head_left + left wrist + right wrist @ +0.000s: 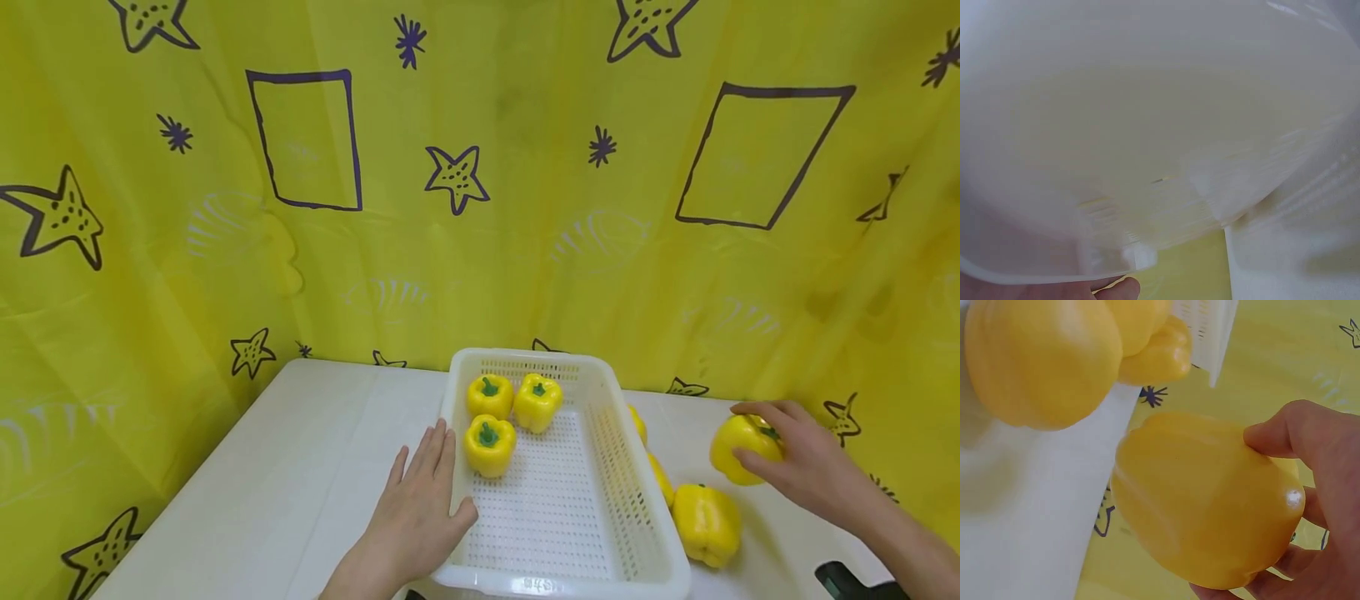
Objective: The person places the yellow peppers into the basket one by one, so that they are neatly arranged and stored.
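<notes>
R-held pepper point(733, 448): stem point(769, 433), axis prob. palmward.

From above the hands, the head camera is looking forward and down across the white basket point(630, 483), the table point(337, 450) and the yellow curtain point(510, 275). The left wrist camera is facing the basket from very close, its white surface filling most of that view. The right wrist camera is looking closely along the right hand point(1329, 481) at the held pepper point(1204, 500), which the head view is sharing from farther off.
</notes>
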{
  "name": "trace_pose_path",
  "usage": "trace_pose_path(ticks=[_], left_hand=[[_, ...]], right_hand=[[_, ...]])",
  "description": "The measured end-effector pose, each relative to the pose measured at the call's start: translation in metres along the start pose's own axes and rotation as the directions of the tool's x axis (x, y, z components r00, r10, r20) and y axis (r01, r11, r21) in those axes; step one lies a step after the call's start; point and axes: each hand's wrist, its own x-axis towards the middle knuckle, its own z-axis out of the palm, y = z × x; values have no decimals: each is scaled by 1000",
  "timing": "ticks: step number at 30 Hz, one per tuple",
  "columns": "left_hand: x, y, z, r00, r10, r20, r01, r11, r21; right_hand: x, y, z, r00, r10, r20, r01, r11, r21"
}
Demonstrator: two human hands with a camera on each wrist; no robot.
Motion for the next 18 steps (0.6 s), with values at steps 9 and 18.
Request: trace_pose_path(ticks=[9, 18], left_hand=[[-1, 0, 1, 1000, 0, -17, 0, 1000, 14], [0, 0, 1, 1000, 0, -10, 0, 1000, 15]], right_hand=[[10, -17, -4, 999, -1, -33, 1, 1000, 19], [16, -29, -8, 999, -23, -47, 24, 999, 36]])
